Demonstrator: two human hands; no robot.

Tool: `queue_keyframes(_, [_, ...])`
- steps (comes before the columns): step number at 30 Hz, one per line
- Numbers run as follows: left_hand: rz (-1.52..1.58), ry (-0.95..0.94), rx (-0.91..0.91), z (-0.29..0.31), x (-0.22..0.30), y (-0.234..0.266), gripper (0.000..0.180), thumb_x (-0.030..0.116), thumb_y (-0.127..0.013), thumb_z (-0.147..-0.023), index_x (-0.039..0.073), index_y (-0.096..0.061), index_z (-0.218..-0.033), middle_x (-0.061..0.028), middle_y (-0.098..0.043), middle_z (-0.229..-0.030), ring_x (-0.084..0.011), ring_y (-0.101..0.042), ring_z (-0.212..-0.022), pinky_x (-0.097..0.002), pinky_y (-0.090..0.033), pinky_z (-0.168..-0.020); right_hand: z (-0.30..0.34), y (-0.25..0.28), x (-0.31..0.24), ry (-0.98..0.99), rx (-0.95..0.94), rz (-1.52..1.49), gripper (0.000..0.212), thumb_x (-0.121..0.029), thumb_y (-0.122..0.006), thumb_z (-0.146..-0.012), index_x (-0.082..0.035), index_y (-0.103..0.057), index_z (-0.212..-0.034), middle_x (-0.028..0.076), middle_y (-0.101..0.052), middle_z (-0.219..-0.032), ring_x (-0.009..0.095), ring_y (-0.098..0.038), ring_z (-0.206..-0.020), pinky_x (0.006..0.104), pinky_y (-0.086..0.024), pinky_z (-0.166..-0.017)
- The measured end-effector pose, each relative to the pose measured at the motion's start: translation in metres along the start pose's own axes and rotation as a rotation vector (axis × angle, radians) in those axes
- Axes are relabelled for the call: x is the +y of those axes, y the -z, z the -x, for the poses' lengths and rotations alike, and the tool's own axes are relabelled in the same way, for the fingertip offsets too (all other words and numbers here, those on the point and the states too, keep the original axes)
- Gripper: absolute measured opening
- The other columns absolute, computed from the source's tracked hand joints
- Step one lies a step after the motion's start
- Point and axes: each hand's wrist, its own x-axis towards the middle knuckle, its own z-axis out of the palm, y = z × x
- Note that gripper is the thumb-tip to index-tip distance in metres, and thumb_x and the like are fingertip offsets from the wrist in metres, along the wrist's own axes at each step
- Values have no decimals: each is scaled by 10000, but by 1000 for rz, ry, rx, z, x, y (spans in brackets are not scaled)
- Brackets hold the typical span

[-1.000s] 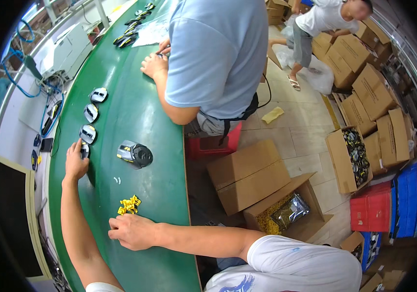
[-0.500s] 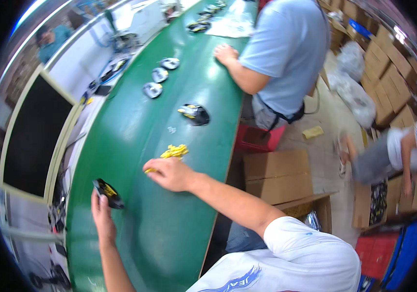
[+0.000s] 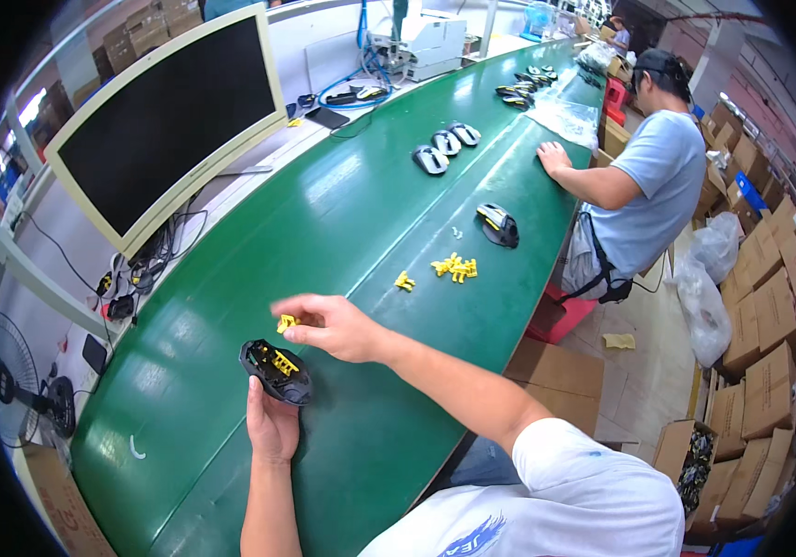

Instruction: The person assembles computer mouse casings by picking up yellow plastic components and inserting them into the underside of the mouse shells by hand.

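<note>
My left hand [image 3: 272, 429] is closed around the edge of a black mouse shell [image 3: 297, 382], hollow inside up, with yellow plastic pieces [image 3: 279, 362] lying in its interior. Just above the shell's far edge, my right hand [image 3: 337, 330] pinches a small yellow plastic part [image 3: 287, 323] between thumb and fingers. Beyond the right hand, a pile of yellow parts [image 3: 456, 268] rests on the green bench [image 3: 351, 232], with a smaller yellow cluster [image 3: 404, 281] beside it. Farther off lies another black mouse shell [image 3: 498, 226] with yellow on it.
Several mouse shells [image 3: 446, 142] with grey-white faces stand in a row farther up the bench. A monitor [image 3: 170, 121] borders the left side, with a fan [image 3: 31, 395] below. A co-worker [image 3: 648, 176] sits at the right edge, hand on the bench. Cartons [image 3: 758, 399] are stacked on the right.
The head view has swung, so the bench appears tilted. My right hand has come from beside the yellow pile to the shell, carrying a yellow part. My left hand still holds the shell, its inside now showing.
</note>
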Motion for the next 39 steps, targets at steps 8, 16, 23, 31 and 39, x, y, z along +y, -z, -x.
queue_keyframes(8, [85,32,13,-3,3,8,571,450,-459,-1161,78,-504,-1591,-79,-636,-1507,-246,-603,-1386,-461,-460,-1199,16,19,21,-285,-110,48,193,-135,-761,-1040,-39,-796,-1205,29,-771,-1164,126,-694,-1109,322,-555,-993])
queue_keyframes(16, [120,72,72,-17,3,4,567,468,-492,-1148,67,-534,-1546,-99,-650,-1479,-239,-616,-1368,-451,-469,-1182,7,28,16,-387,-70,-160,221,-176,-710,-1080,-18,-770,-1223,83,-784,-1219,138,-721,-1098,300,-565,-930])
queue_keyframes(23, [92,79,0,-13,9,4,557,458,-520,-1143,70,-530,-1542,-85,-662,-1440,-202,-634,-1326,-419,-494,-1152,8,29,21,-425,-73,-201,249,-288,-710,-1089,-55,-774,-1151,24,-753,-1054,68,-572,-822,248,-492,-768])
queue_keyframes(31, [51,79,19,-10,7,10,560,472,-518,-1135,72,-564,-1523,-103,-679,-1441,-236,-663,-1314,-453,-542,-1114,11,15,15,-421,30,-113,318,-396,-740,-1066,-85,-694,-1018,-11,-654,-858,44,-642,-775,184,-411,-597])
queue_keyframes(39, [96,101,-30,-9,9,8,559,438,-542,-1136,71,-505,-1556,-88,-650,-1437,-199,-626,-1330,-409,-487,-1160,17,10,17,-349,69,223,393,-367,-870,-967,-64,-672,-815,-23,-660,-702,44,-590,-619,250,-429,-523])
